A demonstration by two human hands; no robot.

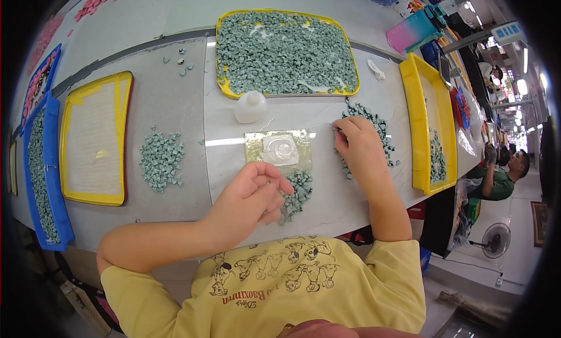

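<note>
My left hand [255,193] is curled, thumb and fingertips together, over a heap of small grey-green pieces [299,193]. What it pinches, if anything, is hidden. Beyond its knuckles lies a clear square plate [252,140] bearing a white pad and a small round clear dish [284,150]. My right hand [357,144] has its fingers pinched at the left side of a scattered pile of darker green pieces [381,127]. A small dark green piece [337,128] shows at its fingertips. Behind the plate stands a translucent white bottle [250,107].
A yellow-rimmed tray [355,75] full of green pieces lies at the back. To the right is a yellow bin [419,127]; to the left, another heap [161,161], a yellow-framed lined tray [124,133] and a blue bin [52,163]. Another person [504,177] works far right.
</note>
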